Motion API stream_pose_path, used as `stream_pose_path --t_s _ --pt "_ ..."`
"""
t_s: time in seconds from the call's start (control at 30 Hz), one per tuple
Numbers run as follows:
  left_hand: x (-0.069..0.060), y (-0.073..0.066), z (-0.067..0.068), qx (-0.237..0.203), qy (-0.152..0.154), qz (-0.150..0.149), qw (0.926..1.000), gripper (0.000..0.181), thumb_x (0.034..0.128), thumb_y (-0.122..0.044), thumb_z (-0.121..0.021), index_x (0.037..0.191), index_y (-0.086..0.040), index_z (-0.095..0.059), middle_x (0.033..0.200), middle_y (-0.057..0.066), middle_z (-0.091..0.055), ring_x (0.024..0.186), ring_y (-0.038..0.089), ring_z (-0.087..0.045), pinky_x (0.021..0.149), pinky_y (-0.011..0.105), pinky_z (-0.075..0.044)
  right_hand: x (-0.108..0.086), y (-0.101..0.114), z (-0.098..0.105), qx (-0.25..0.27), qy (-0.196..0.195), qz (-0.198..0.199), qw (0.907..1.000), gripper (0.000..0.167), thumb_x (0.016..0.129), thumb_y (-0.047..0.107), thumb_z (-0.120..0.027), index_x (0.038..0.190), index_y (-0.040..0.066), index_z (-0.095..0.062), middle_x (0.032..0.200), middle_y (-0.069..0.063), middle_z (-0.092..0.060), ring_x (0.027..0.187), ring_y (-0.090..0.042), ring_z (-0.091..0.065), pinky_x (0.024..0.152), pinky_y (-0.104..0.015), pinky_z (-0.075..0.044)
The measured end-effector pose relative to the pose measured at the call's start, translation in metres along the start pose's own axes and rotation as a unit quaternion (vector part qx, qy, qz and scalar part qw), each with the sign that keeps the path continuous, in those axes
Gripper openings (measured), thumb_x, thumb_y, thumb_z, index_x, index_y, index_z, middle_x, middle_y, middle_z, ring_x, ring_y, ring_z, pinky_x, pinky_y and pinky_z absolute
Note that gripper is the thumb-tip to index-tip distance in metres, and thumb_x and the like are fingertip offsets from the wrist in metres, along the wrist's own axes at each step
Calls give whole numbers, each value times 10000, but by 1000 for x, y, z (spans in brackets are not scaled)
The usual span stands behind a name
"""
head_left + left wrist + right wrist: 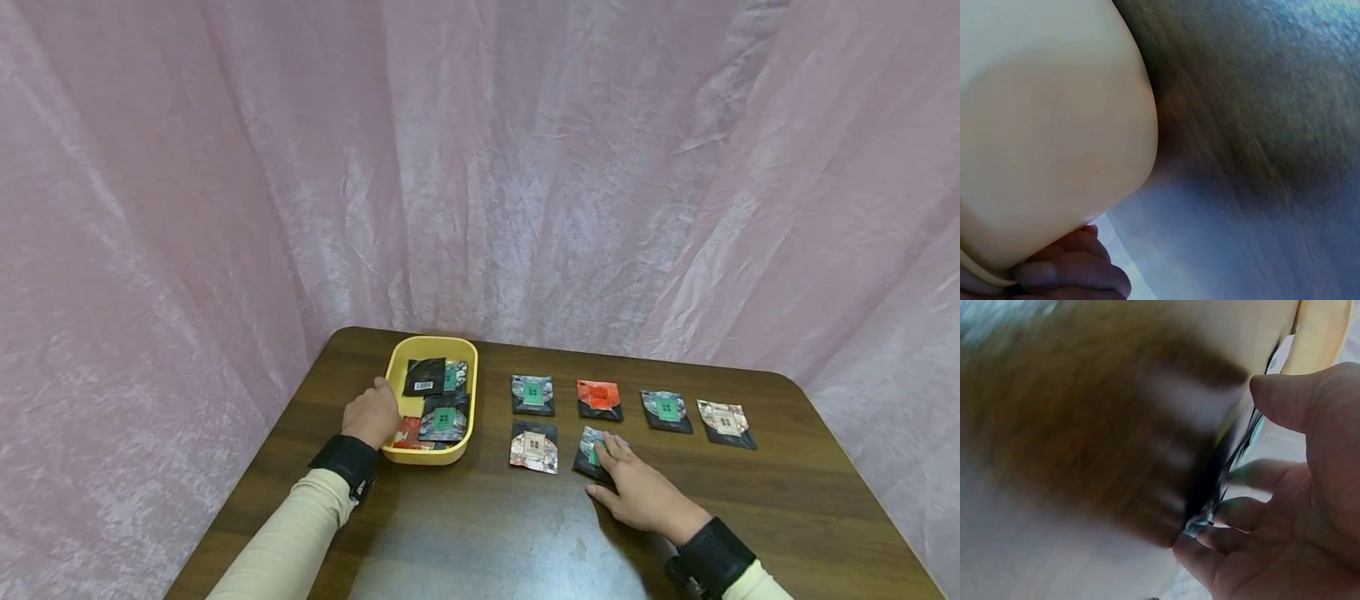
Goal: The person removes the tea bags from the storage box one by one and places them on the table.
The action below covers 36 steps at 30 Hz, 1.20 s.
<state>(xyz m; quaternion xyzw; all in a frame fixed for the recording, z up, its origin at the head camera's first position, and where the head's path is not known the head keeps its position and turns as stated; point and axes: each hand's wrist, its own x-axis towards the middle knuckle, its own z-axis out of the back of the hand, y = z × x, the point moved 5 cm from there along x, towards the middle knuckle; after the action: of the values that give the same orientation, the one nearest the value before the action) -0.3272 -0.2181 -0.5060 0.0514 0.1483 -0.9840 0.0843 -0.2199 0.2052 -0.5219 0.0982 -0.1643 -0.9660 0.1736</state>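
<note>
The left hand (372,414) grips the left rim of a yellow plastic basket (431,457). In the left wrist view its curled fingers (1085,272) show at the wall of the basket (1054,156). Inside lie several small packets, among them a black one with a barcode (424,377) and a green-labelled one (444,418). On the table the right hand (641,493) rests its extended fingers on a black packet with a green label (588,457), partly covering it. From the right wrist, the fingers (1241,512) touch the dark packet (1207,484), with the thumb apart from them.
Left of that packet lies a cream-labelled packet (534,446). Behind them, in a row, are a green-labelled packet (533,395), a red one (599,400), another green-labelled one (666,412) and a cream one (727,423). A pink curtain (480,167) hangs behind the wooden table (825,517).
</note>
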Motion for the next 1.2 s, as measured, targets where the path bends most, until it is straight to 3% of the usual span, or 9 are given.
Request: stream_pose_path --t_s 0.2,0.4,0.73,0.87,1.2 --pt "-1 -1 0 -43 45 44 10000 446 963 -201 -708 1237 67 -480 1024 243 -670 831 335 -654 830 546 -590 0 -3 8 136 -50 -54 9999 719 1035 392 -687 1621 63 -431 1711 -335 -277 1584 -592 -231 1159 -755 -362" --pt "-2 0 1 -63 22 51 10000 444 965 -209 -712 1232 63 -484 1027 243 -681 827 334 -658 828 548 -594 10 11 22 -161 -665 329 9971 678 1033 353 -697 1593 43 -472 1671 -346 -359 1576 -541 -320 1121 -778 -386" --pt "-1 -2 1 -5 -178 -58 9998 426 967 -202 -693 1238 65 -502 1074 258 -722 901 377 -729 810 555 -591 47 70 46 -394 -1509 1336 9787 626 1013 303 -734 1539 24 -540 1620 -280 -486 1513 -488 -467 1172 -647 -439" --pt "-1 -3 3 -36 -164 -25 9999 399 979 -196 -677 1227 60 -498 1061 250 -716 876 365 -715 817 556 -588 70 101 50 -373 -1416 1668 9750 618 1027 338 -712 1548 54 -539 1630 -249 -486 1507 -462 -487 1185 -619 -444" --pt "-2 -2 1 -7 -123 -12 9999 357 984 -195 -673 1192 42 -507 1050 238 -712 869 346 -706 822 552 -594 130 169 30 -249 -518 2144 9750 681 1024 402 -704 1561 30 -512 1651 -242 -463 1546 -395 -461 1229 -533 -433"
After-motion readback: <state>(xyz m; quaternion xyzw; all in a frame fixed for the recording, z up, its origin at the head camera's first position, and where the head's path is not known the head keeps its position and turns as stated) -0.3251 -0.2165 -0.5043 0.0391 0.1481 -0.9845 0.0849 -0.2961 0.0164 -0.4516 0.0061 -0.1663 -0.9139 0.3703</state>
